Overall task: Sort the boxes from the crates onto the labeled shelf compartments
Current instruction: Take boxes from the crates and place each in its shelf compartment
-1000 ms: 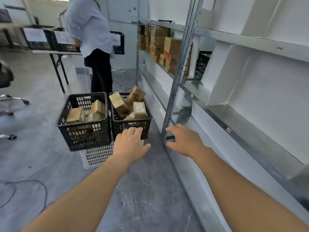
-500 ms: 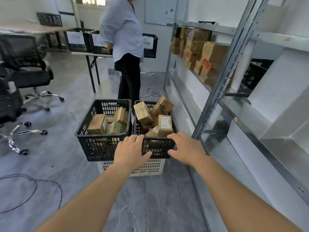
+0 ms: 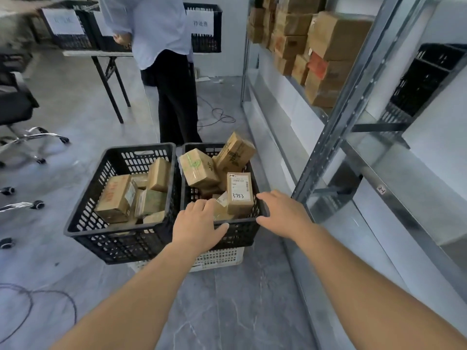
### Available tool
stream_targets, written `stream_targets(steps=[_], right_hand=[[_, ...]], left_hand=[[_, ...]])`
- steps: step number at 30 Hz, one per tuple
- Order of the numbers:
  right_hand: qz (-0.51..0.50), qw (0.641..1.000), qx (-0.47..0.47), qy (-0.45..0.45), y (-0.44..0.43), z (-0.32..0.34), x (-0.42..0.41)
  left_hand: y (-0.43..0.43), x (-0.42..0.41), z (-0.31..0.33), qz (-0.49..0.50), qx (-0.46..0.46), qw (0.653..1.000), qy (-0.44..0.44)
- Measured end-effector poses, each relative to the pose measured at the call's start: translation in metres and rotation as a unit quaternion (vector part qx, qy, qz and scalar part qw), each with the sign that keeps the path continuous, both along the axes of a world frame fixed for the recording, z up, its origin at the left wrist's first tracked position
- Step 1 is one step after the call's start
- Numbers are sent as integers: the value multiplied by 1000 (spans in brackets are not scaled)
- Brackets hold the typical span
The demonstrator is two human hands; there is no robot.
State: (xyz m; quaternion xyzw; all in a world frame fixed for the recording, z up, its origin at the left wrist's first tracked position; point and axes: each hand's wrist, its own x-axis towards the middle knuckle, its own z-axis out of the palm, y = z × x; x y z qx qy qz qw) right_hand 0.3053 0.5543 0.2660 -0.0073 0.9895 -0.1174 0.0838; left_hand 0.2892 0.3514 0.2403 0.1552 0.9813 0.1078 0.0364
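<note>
Two black crates sit side by side on a white crate [image 3: 219, 258] on the floor. The left crate [image 3: 111, 238] and the right crate [image 3: 242, 231] each hold several brown cardboard boxes. An upright box with a white label reading 3753 [image 3: 239, 193] stands at the right crate's near right corner. My left hand [image 3: 198, 223] hovers over the right crate's near rim, fingers spread and holding nothing. Just right of the labelled box, my right hand [image 3: 284, 214] reaches with loose fingers, also holding nothing. The metal shelf [image 3: 394, 178] runs along the right.
A person in a light shirt [image 3: 161, 29] stands behind the crates at a folding table [image 3: 101, 54] with labelled black crates. Stacked cardboard boxes [image 3: 316, 41] fill a farther shelf bay. An office chair [image 3: 15, 107] stands at left. Cables [image 3: 32, 294] lie on the floor.
I have come closer to the crates and the view has turned down toward them. Both hands moved forward from in front of the shelf to over the right crate's near edge.
</note>
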Motion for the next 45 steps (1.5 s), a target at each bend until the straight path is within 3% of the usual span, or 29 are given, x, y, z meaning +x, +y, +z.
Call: stream_targets(steps=[16, 31, 35, 39, 45], right_hand=[[-65, 992, -23, -109, 25, -59, -158], [-151, 960, -101, -214, 54, -194, -240], [-158, 947, -165, -227, 60, -225, -247], [-182, 925, -225, -246, 58, -247, -251], [-198, 895, -309, -253, 52, -245, -245]], left_hand=[[31, -177, -60, -4, 30, 990, -141], [74, -262, -181, 47, 56, 958, -278], [82, -268, -211, 88, 85, 937, -327], [85, -268, -231, 121, 173, 896, -390], [73, -262, -231, 131, 248, 865, -417]])
